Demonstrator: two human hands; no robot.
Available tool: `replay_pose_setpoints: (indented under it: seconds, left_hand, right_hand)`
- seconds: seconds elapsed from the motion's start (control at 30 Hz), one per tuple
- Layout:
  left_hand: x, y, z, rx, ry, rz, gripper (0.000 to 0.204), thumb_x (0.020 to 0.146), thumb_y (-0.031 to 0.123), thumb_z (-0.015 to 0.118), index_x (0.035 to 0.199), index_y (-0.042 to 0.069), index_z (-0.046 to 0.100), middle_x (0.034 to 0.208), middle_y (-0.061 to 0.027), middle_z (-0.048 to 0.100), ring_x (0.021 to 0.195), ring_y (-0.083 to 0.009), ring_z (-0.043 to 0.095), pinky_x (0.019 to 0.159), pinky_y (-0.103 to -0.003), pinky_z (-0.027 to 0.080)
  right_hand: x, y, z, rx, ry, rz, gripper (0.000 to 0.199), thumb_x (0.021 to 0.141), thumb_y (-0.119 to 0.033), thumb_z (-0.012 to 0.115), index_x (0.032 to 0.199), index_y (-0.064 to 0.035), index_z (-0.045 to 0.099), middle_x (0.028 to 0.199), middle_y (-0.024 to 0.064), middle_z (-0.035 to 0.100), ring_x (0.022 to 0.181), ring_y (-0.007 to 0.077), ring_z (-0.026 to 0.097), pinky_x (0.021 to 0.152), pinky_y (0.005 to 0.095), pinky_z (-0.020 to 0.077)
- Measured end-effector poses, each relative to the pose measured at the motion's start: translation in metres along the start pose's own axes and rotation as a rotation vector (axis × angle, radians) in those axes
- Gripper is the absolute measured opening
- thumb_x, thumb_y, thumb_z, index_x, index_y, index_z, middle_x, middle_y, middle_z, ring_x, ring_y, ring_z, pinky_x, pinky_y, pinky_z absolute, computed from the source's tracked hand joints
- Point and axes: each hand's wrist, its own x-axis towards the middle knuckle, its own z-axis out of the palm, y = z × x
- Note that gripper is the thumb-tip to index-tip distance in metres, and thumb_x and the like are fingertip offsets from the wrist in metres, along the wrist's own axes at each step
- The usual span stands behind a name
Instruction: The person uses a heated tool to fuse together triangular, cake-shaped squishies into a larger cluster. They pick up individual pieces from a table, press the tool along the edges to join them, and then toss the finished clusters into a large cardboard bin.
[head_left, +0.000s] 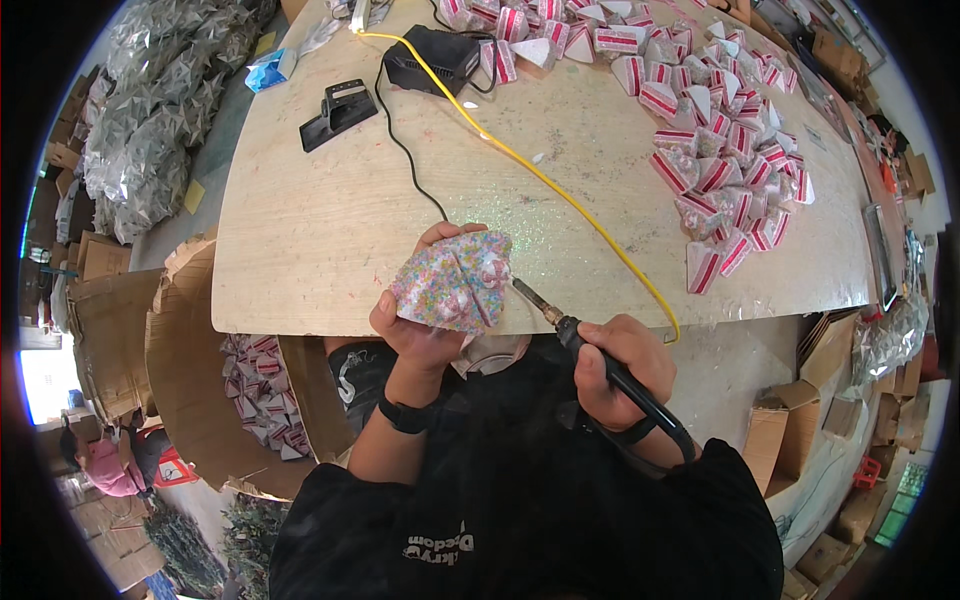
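Note:
In my left hand [415, 335] is a wedge-shaped ornament [445, 285] covered in pastel speckles, gripped by its left side above the table's near edge. My right hand [635, 365] is closed around the black handle of a soldering iron [538, 300]. The iron's metal tip points up and left, close to the ornament's right side; whether they touch, I cannot tell. Part of the left fingers is hidden behind the ornament. The iron's thick black lead runs back past my right wrist.
Red-and-white wedge ornaments [715, 175] lie heaped at the table's far right. A black power box [432, 62], black stand [340, 112] and blue packet [270, 70] sit far left. A yellow cable [560, 190] crosses the wooden table [290, 220]. A cardboard box [180, 340] holds more wedges at left.

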Motion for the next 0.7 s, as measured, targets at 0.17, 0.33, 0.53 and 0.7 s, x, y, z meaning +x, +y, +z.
replay_pose_setpoints:
  seconds: [0.17, 0.33, 0.53, 0.7]
  left_hand:
    - [0.0015, 0.0032, 0.001, 0.064, -0.004, 0.019, 0.094, 0.075, 0.068, 0.057, 0.137, -0.001, 0.04, 0.137, -0.0234, 0.048, 0.126, -0.0363, 0.053, 0.103, -0.046, 0.046]
    - [0.0022, 0.0062, 0.0033, 0.118, -0.02, 0.027, 0.094, 0.073, 0.068, 0.057, 0.136, -0.001, 0.041, 0.136, -0.023, 0.047, 0.126, -0.0362, 0.053, 0.103, -0.046, 0.046]
    - [0.0021, 0.0072, 0.0008, 0.135, -0.055, 0.014, 0.096, 0.072, 0.069, 0.059, 0.135, -0.001, 0.041, 0.137, -0.0225, 0.045, 0.126, -0.0361, 0.053, 0.104, -0.046, 0.046]
    - [0.0017, 0.0048, -0.0006, 0.121, 0.013, 0.002, 0.097, 0.075, 0.071, 0.055, 0.137, -0.002, 0.041, 0.137, -0.0237, 0.048, 0.127, -0.0362, 0.052, 0.104, -0.047, 0.046]
  right_hand:
    - [0.0013, -0.0015, -0.0008, 0.014, -0.013, 0.037, 0.02, 0.081, -0.004, 0.077, 0.097, 0.0037, 0.068, 0.072, 0.0131, 0.067, 0.053, 0.024, 0.06, 0.048, 0.0325, 0.044]
    - [0.001, -0.0021, -0.0003, 0.016, -0.014, 0.063, 0.02, 0.082, -0.005, 0.076, 0.097, 0.0037, 0.068, 0.074, 0.0135, 0.068, 0.054, 0.024, 0.06, 0.048, 0.0322, 0.0444]
    - [0.001, -0.0016, -0.0018, 0.022, -0.046, 0.137, 0.02, 0.082, -0.007, 0.076, 0.098, 0.0027, 0.068, 0.074, 0.0135, 0.068, 0.054, 0.0238, 0.061, 0.05, 0.033, 0.0451]
    - [-0.0015, 0.0, -0.0036, 0.053, -0.045, 0.17, 0.021, 0.084, -0.009, 0.076, 0.099, 0.0028, 0.068, 0.074, 0.0134, 0.068, 0.057, 0.0241, 0.062, 0.052, 0.0324, 0.0468]
